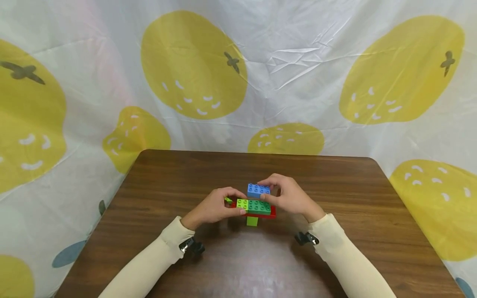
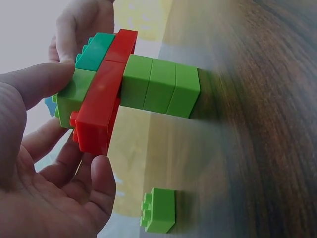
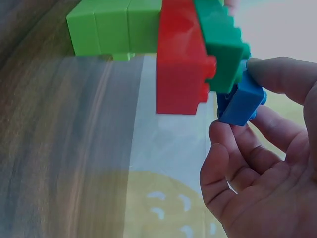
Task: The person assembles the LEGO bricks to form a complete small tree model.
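A toy brick structure stands on the table: a column of light green bricks (image 2: 161, 84), a red layer (image 2: 99, 109) across it, and a light green brick (image 1: 242, 204) beside a dark green brick (image 1: 259, 206) on top. My left hand (image 1: 217, 205) pinches the light green top brick, thumb in front and fingers behind. In my right hand (image 1: 289, 193) a blue brick (image 1: 258, 190) is held between thumb and fingers. The right wrist view shows the blue brick (image 3: 242, 101) tilted, close by the dark green brick's studs; whether they touch I cannot tell.
A loose light green brick (image 2: 161, 210) lies on the table behind my left hand. The brown wooden table (image 1: 179, 174) extends around the structure. A white cloth with yellow fruit prints (image 1: 283, 95) hangs behind and at both sides.
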Available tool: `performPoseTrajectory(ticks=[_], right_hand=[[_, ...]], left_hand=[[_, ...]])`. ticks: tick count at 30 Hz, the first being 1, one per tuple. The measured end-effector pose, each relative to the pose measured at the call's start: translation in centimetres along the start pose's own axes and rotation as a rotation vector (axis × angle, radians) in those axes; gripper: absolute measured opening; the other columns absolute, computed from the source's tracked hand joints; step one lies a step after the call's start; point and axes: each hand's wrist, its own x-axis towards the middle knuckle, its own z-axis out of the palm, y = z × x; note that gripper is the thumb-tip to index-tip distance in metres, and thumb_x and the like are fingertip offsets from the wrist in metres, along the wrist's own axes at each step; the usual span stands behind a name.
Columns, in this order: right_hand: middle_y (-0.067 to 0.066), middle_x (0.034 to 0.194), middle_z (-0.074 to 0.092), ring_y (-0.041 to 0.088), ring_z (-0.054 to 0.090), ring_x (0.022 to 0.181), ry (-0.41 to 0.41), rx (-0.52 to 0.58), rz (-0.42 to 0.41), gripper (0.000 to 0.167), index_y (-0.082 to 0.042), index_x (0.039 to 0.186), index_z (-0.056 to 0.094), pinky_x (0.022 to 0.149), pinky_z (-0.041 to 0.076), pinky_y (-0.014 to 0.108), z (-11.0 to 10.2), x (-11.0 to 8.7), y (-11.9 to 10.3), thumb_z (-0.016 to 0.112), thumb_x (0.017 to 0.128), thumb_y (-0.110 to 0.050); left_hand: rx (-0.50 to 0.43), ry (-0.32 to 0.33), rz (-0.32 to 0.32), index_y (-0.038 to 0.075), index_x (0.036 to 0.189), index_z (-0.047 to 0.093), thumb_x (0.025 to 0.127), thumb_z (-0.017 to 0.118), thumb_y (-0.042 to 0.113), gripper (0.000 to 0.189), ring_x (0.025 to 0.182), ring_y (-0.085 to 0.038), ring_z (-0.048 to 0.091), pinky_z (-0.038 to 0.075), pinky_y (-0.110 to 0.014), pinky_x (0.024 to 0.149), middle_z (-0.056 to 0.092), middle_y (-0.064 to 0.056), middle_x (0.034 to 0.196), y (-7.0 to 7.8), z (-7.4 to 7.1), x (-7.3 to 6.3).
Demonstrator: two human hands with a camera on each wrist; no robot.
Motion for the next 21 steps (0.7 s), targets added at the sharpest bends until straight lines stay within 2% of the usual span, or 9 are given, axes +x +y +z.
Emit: performPoseTrajectory(ticks=[10,21], right_hand=[[-0.006,0.106,0.069,0.02,0.061,0.081,0.007,-0.004,-0.025,0.036,-0.016,0.125,0.077,0.065,0.054,0.027,0.2,-1.6,-1.7,0.085,0.091,-0.022],[-0.006,0.11,0.07,0.017,0.06,0.08,-0.002,-0.027,-0.053,0.036,-0.015,0.125,0.076,0.063,0.054,0.026,0.9,-1.8,-2.1,0.086,0.091,-0.023]], left_hand=[[0.009,0.006,0.007,0.013,0.128,0.072,0.092,0.084,0.028,0.04,0.104,-0.02,0.063,0.06,-0.028,0.085,0.071,-0.005,0.121,-0.1,0.1,0.1],[0.023,-0.003,0.002,0.012,0.129,0.071,0.092,0.084,0.029,0.043,0.105,-0.021,0.062,0.059,-0.029,0.088,0.07,-0.005,0.123,0.0,0.0,0.1]])
